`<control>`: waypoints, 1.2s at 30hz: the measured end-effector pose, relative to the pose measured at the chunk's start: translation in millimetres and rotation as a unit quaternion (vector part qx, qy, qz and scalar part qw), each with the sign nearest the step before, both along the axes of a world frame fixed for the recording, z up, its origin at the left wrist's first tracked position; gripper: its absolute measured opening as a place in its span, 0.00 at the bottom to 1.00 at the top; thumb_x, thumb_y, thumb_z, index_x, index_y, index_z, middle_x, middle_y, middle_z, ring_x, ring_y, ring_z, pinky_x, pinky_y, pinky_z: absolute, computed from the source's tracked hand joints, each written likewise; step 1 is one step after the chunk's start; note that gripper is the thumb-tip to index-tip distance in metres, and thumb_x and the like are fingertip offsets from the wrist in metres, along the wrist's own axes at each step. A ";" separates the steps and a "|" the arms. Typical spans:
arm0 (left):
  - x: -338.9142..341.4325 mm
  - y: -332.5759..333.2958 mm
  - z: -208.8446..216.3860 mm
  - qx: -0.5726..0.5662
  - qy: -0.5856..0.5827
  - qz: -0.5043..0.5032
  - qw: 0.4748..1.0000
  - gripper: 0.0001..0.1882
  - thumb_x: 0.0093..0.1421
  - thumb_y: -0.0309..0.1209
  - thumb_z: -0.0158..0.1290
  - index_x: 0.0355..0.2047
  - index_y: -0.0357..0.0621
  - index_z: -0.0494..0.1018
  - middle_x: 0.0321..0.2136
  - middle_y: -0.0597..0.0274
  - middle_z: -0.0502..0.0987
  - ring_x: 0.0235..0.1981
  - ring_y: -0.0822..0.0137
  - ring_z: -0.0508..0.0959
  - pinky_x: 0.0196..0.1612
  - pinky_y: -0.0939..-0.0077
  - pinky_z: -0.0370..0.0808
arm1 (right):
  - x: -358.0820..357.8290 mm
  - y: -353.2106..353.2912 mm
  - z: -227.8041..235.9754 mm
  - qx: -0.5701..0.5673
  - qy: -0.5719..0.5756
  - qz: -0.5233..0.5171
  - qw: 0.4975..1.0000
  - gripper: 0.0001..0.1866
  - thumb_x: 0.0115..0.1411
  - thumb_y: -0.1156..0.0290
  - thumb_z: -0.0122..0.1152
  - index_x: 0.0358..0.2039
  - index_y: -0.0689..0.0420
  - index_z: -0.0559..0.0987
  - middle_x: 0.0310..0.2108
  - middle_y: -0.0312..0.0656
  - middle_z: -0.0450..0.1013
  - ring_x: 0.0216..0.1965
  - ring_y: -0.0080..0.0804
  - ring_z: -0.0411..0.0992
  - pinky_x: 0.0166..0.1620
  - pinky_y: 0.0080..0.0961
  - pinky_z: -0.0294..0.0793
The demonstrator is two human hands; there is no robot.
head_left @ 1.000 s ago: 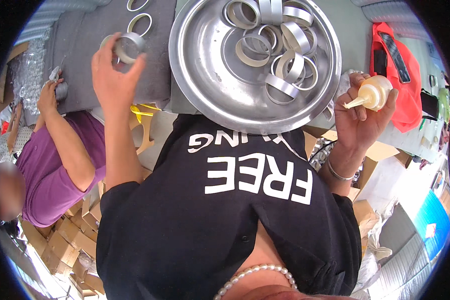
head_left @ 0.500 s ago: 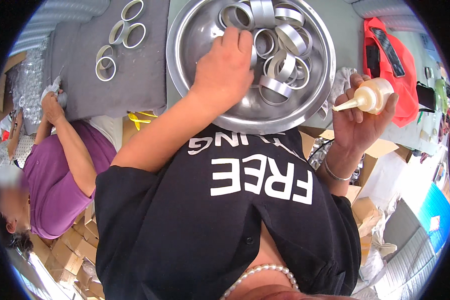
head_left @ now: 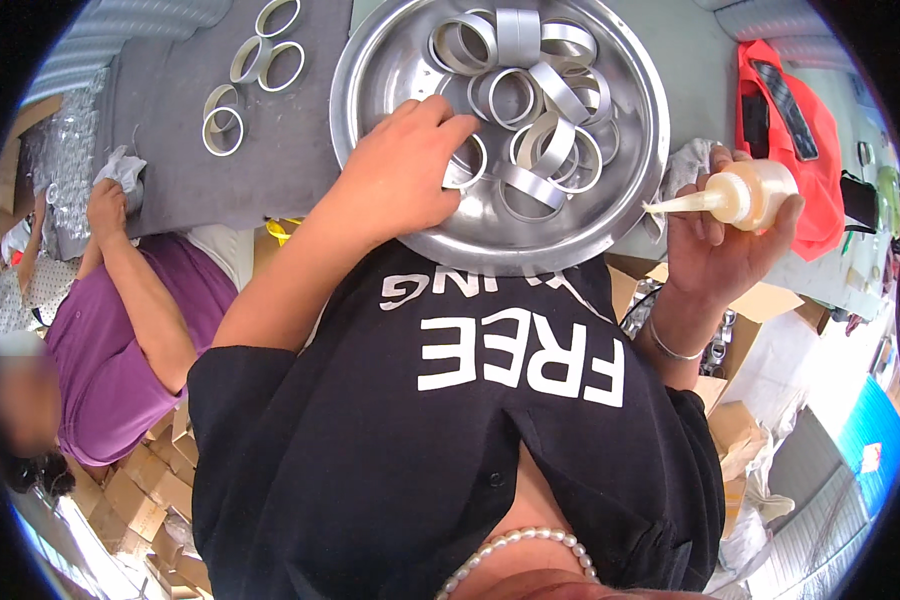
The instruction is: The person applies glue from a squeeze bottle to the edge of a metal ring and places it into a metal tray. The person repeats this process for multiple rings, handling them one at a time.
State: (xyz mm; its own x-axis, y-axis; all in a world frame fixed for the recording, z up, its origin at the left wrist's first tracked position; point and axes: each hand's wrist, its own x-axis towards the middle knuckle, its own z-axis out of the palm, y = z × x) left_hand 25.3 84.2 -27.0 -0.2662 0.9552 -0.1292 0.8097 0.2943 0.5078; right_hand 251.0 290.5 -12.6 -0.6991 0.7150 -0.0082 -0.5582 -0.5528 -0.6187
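The left hand [head_left: 395,175] reaches into the round shiny steel basin [head_left: 630,215] in the upper middle of the frame; its fingers [head_left: 448,130] are curled downward and bunched loosely over the heap of silver metal rings [head_left: 530,120], the fingertips resting on a ring at the lower left of the heap; whether they pinch that ring or only touch it cannot be told, since the knuckles hide the tips. The rings lie jumbled across the basin's floor, mostly above and to the right of the fingers, some flat and some on edge.

The right hand [head_left: 720,250], at the right of the frame, is clamped on a small translucent squeeze bottle with cream-coloured liquid [head_left: 750,192]; the fingers wrap around its body, and its pointed nozzle lies sideways, aiming left toward the basin's rim, just beside it but apart from it.

In the upper left, four more rings with pale inner faces [head_left: 255,70] lie flat on a grey felt mat [head_left: 170,150], well apart from both hands; a co-worker's hand [head_left: 105,205] at the left edge holds a white cloth [head_left: 122,168] at the mat's border; a red bag [head_left: 790,130] lies at the upper right.
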 end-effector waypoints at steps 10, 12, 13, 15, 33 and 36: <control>31.8 -13.1 17.4 0.039 -0.798 0.181 0.573 0.32 0.72 0.50 0.34 0.55 0.27 0.62 0.45 0.40 0.73 0.43 0.42 0.81 0.37 0.65 0.87 | -0.6 -38.4 10.8 0.545 0.034 -0.179 0.818 0.44 0.53 0.39 0.66 0.54 0.64 0.64 0.43 0.54 0.63 0.36 0.43 0.71 0.26 0.35 0.75; 35.8 -15.1 18.4 0.026 -0.841 0.174 0.511 0.35 0.69 0.52 0.41 0.56 0.26 0.62 0.45 0.39 0.75 0.40 0.50 0.82 0.37 0.68 0.86 | -1.2 -42.5 16.4 0.614 0.031 -0.120 0.780 0.45 0.50 0.43 0.70 0.55 0.63 0.63 0.44 0.55 0.64 0.32 0.43 0.72 0.25 0.35 0.75; 37.5 -16.0 18.4 0.021 -0.861 0.170 0.479 0.37 0.68 0.53 0.45 0.56 0.25 0.61 0.45 0.39 0.76 0.39 0.54 0.83 0.37 0.69 0.85 | -1.6 -44.7 19.0 0.645 0.032 -0.090 0.758 0.45 0.49 0.45 0.72 0.55 0.63 0.63 0.45 0.56 0.65 0.30 0.44 0.72 0.24 0.35 0.74; 38.5 -15.6 17.2 0.009 -0.863 0.160 0.479 0.37 0.68 0.54 0.43 0.56 0.25 0.62 0.44 0.39 0.76 0.39 0.54 0.83 0.37 0.68 0.86 | -6.8 -49.8 22.1 0.670 0.028 -0.097 0.736 0.44 0.48 0.47 0.74 0.54 0.63 0.64 0.45 0.57 0.67 0.28 0.42 0.73 0.25 0.33 0.75; 37.1 -13.4 26.0 0.253 -0.522 0.056 0.812 0.39 0.44 0.22 0.71 0.57 0.46 0.66 0.49 0.61 0.71 0.52 0.66 0.74 0.46 0.71 0.81 | 1.3 -39.3 30.2 0.659 -0.078 -0.051 0.746 0.37 0.54 0.47 0.69 0.52 0.62 0.67 0.44 0.59 0.70 0.34 0.41 0.76 0.32 0.30 0.80; 34.6 -11.3 29.1 0.288 -0.417 0.021 0.862 0.41 0.42 0.23 0.72 0.58 0.49 0.66 0.51 0.61 0.70 0.53 0.65 0.73 0.47 0.71 0.81 | 3.8 -41.3 25.5 0.652 -0.114 -0.086 0.745 0.37 0.55 0.43 0.66 0.52 0.60 0.67 0.44 0.60 0.70 0.36 0.42 0.76 0.34 0.29 0.81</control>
